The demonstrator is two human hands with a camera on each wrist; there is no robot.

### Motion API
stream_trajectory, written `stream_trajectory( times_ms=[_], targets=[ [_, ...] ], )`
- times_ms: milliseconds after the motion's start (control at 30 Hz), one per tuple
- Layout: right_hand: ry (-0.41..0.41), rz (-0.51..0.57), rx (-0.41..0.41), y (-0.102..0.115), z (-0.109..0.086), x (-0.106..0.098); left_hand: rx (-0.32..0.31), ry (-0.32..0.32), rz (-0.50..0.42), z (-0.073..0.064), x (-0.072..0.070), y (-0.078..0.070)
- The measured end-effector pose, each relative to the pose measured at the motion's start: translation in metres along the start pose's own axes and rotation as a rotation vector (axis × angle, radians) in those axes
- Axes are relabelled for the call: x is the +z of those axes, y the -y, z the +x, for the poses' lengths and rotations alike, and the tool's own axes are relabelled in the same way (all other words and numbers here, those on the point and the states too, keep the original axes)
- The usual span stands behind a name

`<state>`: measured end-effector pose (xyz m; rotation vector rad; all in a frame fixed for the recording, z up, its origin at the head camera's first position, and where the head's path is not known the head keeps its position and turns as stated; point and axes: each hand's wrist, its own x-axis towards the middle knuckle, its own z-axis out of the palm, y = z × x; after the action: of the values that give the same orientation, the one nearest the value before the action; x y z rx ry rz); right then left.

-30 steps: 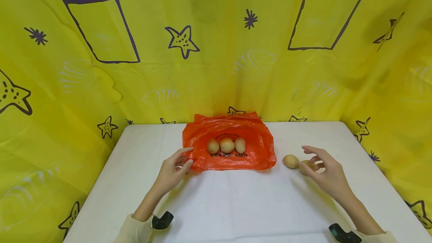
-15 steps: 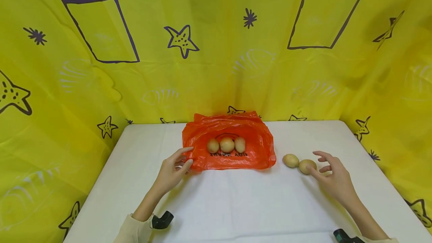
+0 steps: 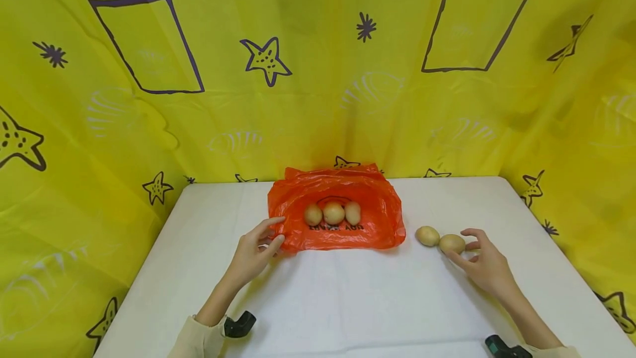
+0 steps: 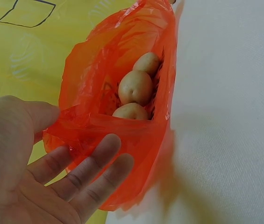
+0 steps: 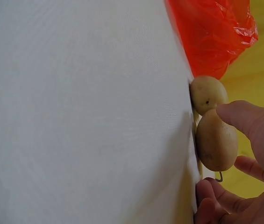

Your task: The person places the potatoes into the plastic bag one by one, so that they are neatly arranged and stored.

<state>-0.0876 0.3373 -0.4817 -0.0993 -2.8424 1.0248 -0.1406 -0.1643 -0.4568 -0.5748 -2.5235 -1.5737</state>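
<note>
Red, crinkly plastic makes the bag (image 3: 293, 203), which sits on the white table (image 3: 348, 303) with three potatoes (image 3: 333, 214) side by side in it. Outside, to the right of it, two more lie end to end and touch: the far potato (image 3: 427, 236), closer to the bag, and the near potato (image 3: 452, 243), closer to the right hand (image 3: 489, 267). That right hand is much nearer to this pair than the left hand (image 3: 250, 256) is. The near potato is longer than it is wide, and its long way runs mostly from left to right. The right thumb (image 5: 244, 116) is by its left end, close to where the two potatoes meet, and the other fingers bend around toward its right end. A gap shows between some fingers and the potato, so the right hand looks loose, with no firm hold. The near potato rests on the table, and the far potato sits between it and the bag. Over at the bag's left edge, the left hand seems to touch the plastic, but I cannot tell if it is pinching it. Black letters (image 3: 354, 227) show on the bag and look flipped; they may say THANK YOU, but they are too small and creased to be sure. No brand name can be read.
</note>
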Motion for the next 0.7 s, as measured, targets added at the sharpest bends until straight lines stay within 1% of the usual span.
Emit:
stream_trajectory(
  times_ms=[267,533,700],
  targets=[
    [-0.017,-0.017,0.009,0.002,0.0021,0.0042,-0.016,-0.002,-0.002,-0.0006,-0.0006,-0.0003],
    [-0.026,-0.017,0.008,0.0007,0.0027,0.0067,-0.005,-0.001,-0.013,-0.0006,-0.0002,0.0008],
    [-0.031,-0.02,0.005,0.0022,0.0023,0.0066,-0.016,-0.002,-0.008,-0.0005,-0.0002,-0.0001]
  ],
)
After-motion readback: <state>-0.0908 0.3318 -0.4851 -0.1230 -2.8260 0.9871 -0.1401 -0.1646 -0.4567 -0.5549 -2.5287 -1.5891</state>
